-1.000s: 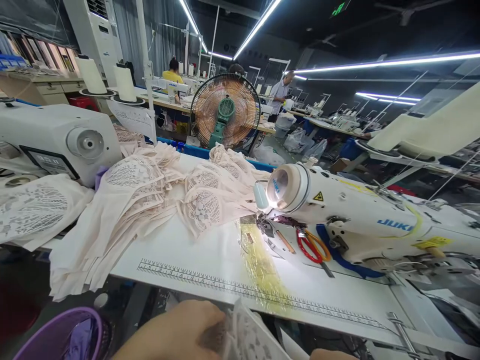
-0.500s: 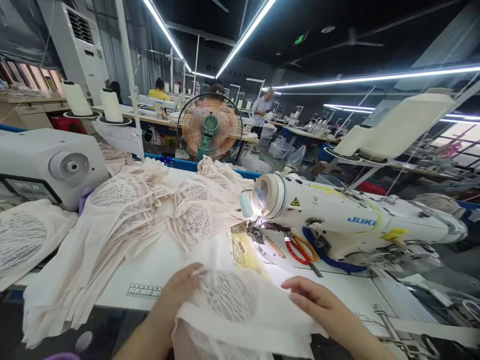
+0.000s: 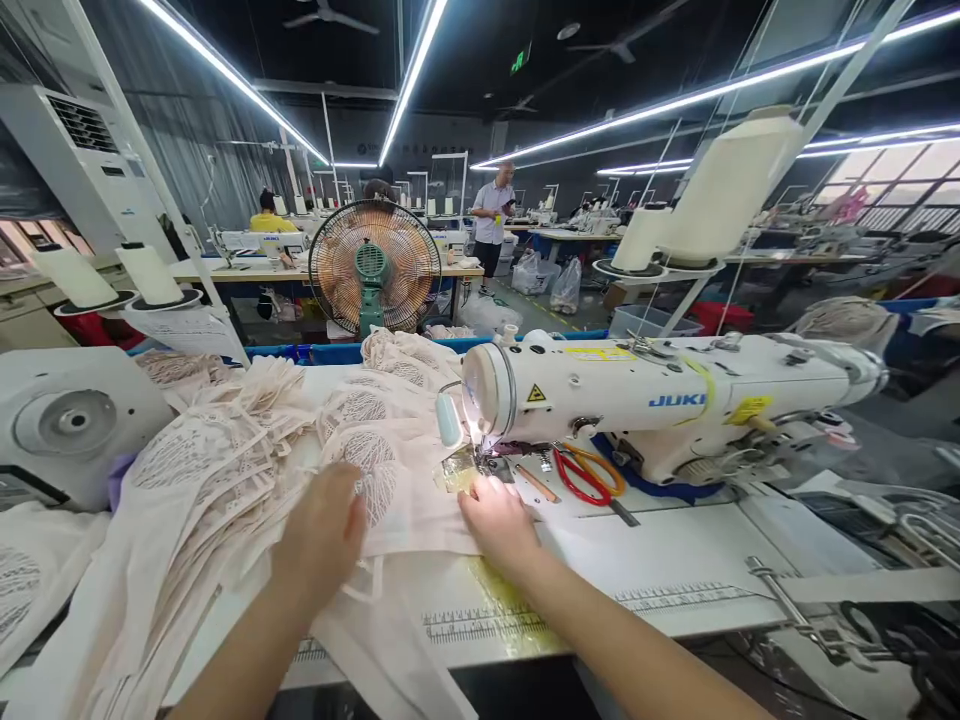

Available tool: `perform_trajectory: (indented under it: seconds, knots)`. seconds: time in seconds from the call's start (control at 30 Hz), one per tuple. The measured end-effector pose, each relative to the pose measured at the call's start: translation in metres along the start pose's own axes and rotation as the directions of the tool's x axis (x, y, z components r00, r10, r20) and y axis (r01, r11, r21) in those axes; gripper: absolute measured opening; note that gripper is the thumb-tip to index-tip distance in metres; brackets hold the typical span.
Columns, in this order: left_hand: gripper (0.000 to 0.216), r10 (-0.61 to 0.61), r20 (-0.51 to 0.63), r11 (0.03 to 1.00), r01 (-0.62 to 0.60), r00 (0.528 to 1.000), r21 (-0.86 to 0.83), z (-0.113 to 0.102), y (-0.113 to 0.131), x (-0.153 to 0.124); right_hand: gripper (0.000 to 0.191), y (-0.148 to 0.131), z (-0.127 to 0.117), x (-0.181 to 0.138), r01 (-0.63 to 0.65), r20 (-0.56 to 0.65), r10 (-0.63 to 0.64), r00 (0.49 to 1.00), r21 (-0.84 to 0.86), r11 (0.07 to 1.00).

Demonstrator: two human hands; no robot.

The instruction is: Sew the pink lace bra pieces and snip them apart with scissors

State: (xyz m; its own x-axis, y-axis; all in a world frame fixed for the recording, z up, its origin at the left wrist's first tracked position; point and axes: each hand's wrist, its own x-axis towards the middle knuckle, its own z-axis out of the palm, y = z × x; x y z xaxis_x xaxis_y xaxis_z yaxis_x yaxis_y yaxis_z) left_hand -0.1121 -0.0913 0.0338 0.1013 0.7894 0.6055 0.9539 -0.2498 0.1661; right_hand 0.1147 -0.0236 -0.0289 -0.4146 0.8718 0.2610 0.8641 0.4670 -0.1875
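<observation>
A pale pink lace bra piece (image 3: pixel 427 505) lies across the white sewing table, its far edge near the needle area of a JUKI sewing machine (image 3: pixel 600 395). My left hand (image 3: pixel 322 525) is over the piece's left side, slightly blurred, with fingers curled against the lace. At the right edge of the fabric, my right hand (image 3: pixel 499 525) is closed, its fingertips pinching the cloth just in front of the presser foot. Below the left hand, a strap and a length of thin cloth hang past the table's front edge. The fingertips of the left hand are partly hidden.
A layered stack of lace pieces (image 3: pixel 202 480) covers the left of the table. Red-handled scissors (image 3: pixel 577 480) and an orange-handled pair lie under the machine arm. A second machine head (image 3: pixel 75 425) stands left. Thread cones (image 3: pixel 731 190), a fan (image 3: pixel 375 265) and a standing person (image 3: pixel 491 215) are beyond.
Both hands have moved forward and up the table, bringing the lace piece from the front edge to the needle area. The right hand has closed on the fabric. The head view has turned right.
</observation>
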Motion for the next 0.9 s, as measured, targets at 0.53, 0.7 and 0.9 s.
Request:
perform_trajectory:
  seconds: [0.53, 0.7, 0.9]
  knots:
    - [0.029, 0.281, 0.457, 0.956, -0.207, 0.844, -0.208, 0.101, 0.073, 0.03, 0.036, 0.028, 0.009, -0.039, 0.251, -0.044, -0.248, 0.968, 0.14, 0.958]
    - [0.023, 0.279, 0.482, 0.96, -0.247, 0.83, -0.131, 0.106, 0.08, 0.043, 0.04, 0.041, 0.003, -0.062, 0.266, -0.061, -0.259, 0.964, 0.153, 0.952]
    - [0.029, 0.296, 0.503, 0.954, -0.277, 0.812, -0.114, 0.113, 0.083, 0.051, 0.032, 0.049, 0.0, -0.086, 0.244, -0.143, -0.229, 0.963, 0.099, 0.965]
